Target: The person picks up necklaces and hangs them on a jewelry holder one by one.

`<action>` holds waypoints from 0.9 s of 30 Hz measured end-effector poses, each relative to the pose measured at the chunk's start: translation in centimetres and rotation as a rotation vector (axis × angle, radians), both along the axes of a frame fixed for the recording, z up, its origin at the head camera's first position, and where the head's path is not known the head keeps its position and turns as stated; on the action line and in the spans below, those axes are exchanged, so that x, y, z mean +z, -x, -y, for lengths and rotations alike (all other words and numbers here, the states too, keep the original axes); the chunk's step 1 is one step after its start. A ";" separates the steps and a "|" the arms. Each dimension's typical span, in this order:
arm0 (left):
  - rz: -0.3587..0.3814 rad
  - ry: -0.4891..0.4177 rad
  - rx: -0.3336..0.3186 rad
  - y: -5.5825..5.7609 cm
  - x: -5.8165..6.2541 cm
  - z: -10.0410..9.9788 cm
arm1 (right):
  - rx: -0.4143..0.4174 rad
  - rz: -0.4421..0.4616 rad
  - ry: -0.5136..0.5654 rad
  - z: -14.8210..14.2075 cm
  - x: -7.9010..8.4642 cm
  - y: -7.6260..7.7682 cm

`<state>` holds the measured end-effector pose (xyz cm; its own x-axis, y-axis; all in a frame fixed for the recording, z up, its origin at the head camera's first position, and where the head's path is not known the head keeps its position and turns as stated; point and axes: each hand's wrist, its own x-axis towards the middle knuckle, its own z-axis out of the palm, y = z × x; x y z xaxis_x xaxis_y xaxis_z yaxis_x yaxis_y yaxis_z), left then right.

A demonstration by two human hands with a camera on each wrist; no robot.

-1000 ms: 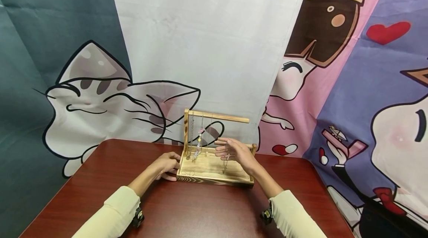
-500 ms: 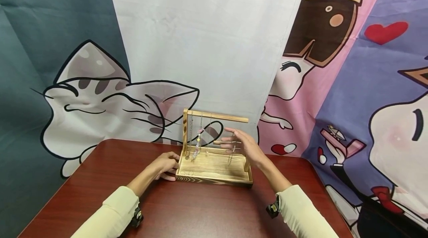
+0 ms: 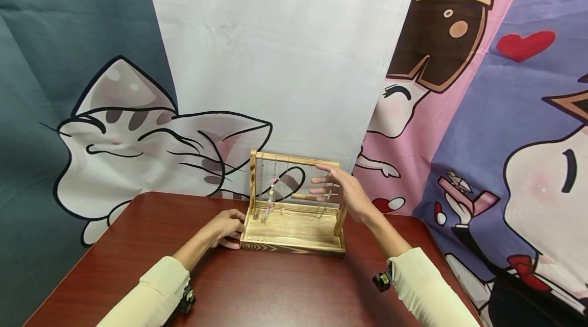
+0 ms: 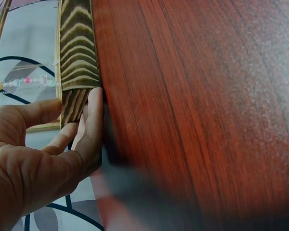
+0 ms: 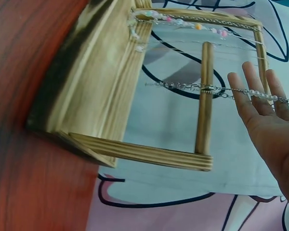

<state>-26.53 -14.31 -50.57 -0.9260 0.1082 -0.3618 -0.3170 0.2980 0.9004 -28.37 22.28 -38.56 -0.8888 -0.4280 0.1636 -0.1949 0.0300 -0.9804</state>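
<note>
A wooden jewelry stand (image 3: 294, 230), with a shallow tray base and crossbars, stands on the table. My left hand (image 3: 226, 225) grips the stand's left end; in the left wrist view its thumb and fingers (image 4: 94, 115) close on the tray's corner. My right hand (image 3: 346, 192) is raised by the stand's right side, near the free end of the upper bar (image 3: 298, 158). From near its thumb and index finger hangs a silver chain necklace (image 5: 262, 95) with clear beads, passing across the other, extended fingers. The right wrist frame cuts off the pinch.
Several necklaces (image 3: 271, 192) hang from the upper bar's left part, one with colored beads. A shorter lower bar (image 3: 305, 197) projects left from the right post. Small rings (image 3: 258, 239) lie at the tray's front left. A printed cloth (image 3: 275, 61) hangs behind the table.
My right hand has risen and moved rightward, lifting the necklace from low over the tray to higher beside the lower bar. My left hand stays on the stand's left end.
</note>
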 end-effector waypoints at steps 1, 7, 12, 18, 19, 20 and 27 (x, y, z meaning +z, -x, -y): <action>0.000 -0.001 -0.001 0.0 0.0 0.0 | -0.004 -0.003 0.002 -0.1 0.2 0.0; -0.003 0.000 -0.001 0.1 -0.1 0.0 | -0.010 -0.032 -0.017 -0.6 1.5 0.2; -0.003 0.007 0.001 0.2 -0.1 0.0 | -0.012 -0.063 -0.020 -0.9 2.8 0.4; -0.002 0.004 0.004 0.1 -0.1 0.0 | -0.023 -0.081 -0.014 -1.3 3.9 0.7; -0.003 0.004 0.004 0.1 -0.1 0.0 | -0.027 -0.081 -0.013 -1.3 4.1 0.7; -0.002 0.003 0.005 0.1 -0.1 0.0 | -0.028 -0.085 -0.016 -1.4 4.3 0.8; 0.000 0.006 0.005 0.1 -0.1 0.0 | -0.061 -0.087 0.010 -2.0 5.7 1.3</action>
